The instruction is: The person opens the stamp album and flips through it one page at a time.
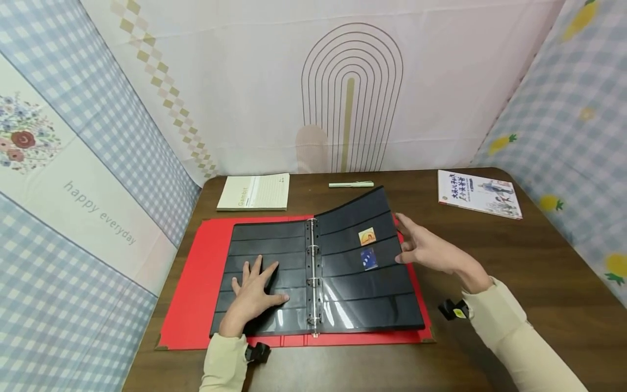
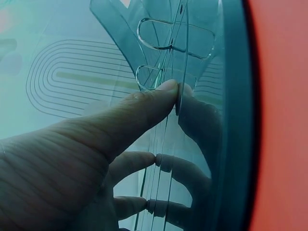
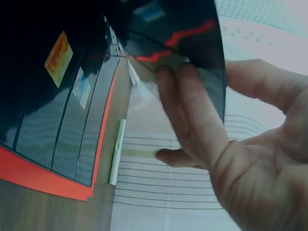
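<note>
A stamp album [image 1: 181, 305] with a red cover and metal rings [image 1: 313, 282] lies spread out, its black pocket pages uppermost. My left hand [image 1: 252, 298] rests on the left page [image 1: 269, 231], fingers spread. At the outer edge of the right page [image 1: 343, 218], my right hand [image 1: 428, 247] pinches it and holds it raised. Two stamps, one orange [image 1: 367, 236] and one dark blue [image 1: 369, 258], sit in that page's pockets. Seen from the right wrist, an orange stamp [image 3: 58, 59] and a pale blue one [image 3: 82, 89] lie below the lifted page [image 3: 192, 29].
At the back of the brown table [image 1: 490, 261] lie a cream notebook [image 1: 253, 192] on the left, a pale green pen [image 1: 351, 184] in the middle and a picture-covered book [image 1: 480, 194] on the right. A patterned cloth [image 1: 352, 98] hangs behind the table.
</note>
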